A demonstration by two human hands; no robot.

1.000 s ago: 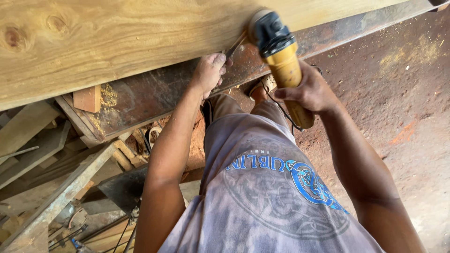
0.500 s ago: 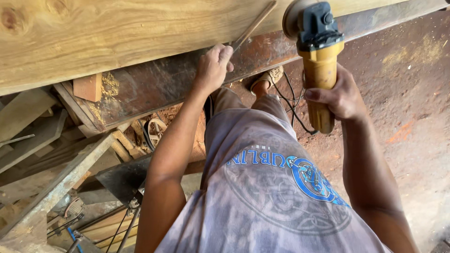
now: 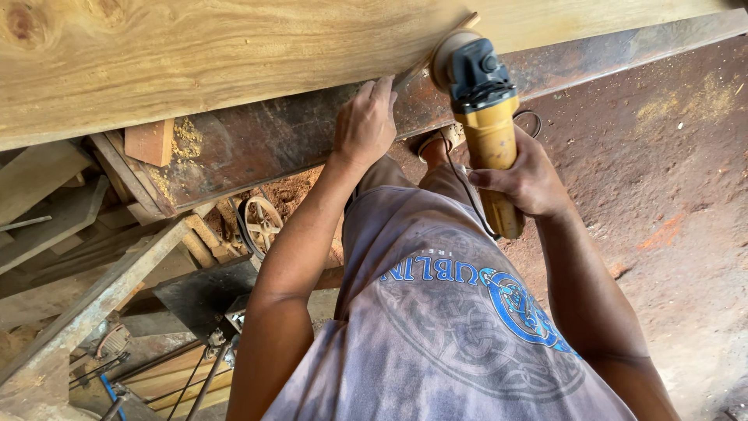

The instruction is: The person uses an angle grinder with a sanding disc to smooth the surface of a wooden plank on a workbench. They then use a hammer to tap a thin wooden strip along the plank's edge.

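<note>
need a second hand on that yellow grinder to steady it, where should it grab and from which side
Probably the bare yellow body between the dark head and the right hand, which already wraps the lower handle. Come from the left hand's side, where that stretch is open. Stay off the disc end against the wooden plank, and clear of the cord hanging beside the handle.

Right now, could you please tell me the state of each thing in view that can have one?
Angle grinder: held upright in the right hand, disc at the plank's edge; spinning or not, cannot tell.
Left hand: pressed flat on the rusty steel beam beneath the plank.
Wooden plank: lying on the beam.
Power cord: hanging loose.
</note>
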